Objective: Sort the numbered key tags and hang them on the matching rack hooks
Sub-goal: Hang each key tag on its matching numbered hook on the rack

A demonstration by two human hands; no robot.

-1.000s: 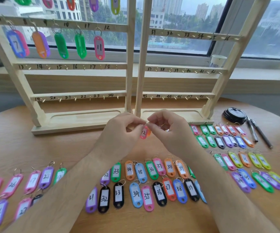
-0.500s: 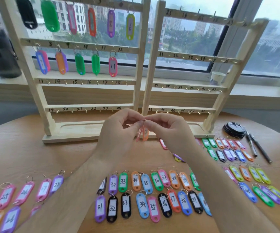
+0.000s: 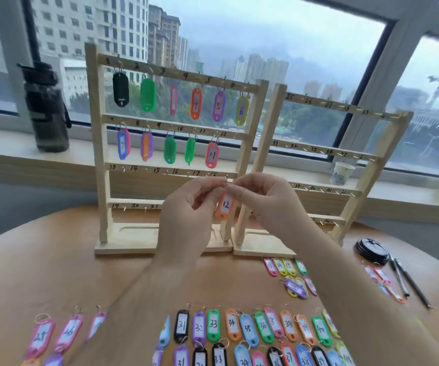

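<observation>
Both hands are up in front of the racks with the orange tag marked 12 (image 3: 225,206) between them. The left hand (image 3: 186,207) and the right hand (image 3: 263,202) have their fingers curled in and are pinching at the top of the tag, where its little metal ring sits (the ring itself is mostly hidden by fingertips, so I can't tell exactly who has which bit). The tag hangs down below the pinch, number side facing the camera, in the air above the counter (image 3: 54,273) and just in front of the inner post of the left rack (image 3: 99,143). On that rack the top rail is full, 1 through 6, and the second rail has tags hanging up to the pink 11 tag (image 3: 212,155), with the handwritten 12 just to its right. The right rack (image 3: 369,178) has bare hooks. Down on the counter there are rows of tags in the 30s (image 3: 247,330), some pink ones (image 3: 40,336) off to the left, and a small cluster (image 3: 296,286) near the right rack's base. A dark bottle (image 3: 47,109) stands on the windowsill, and pens (image 3: 408,281) lie at far right.
</observation>
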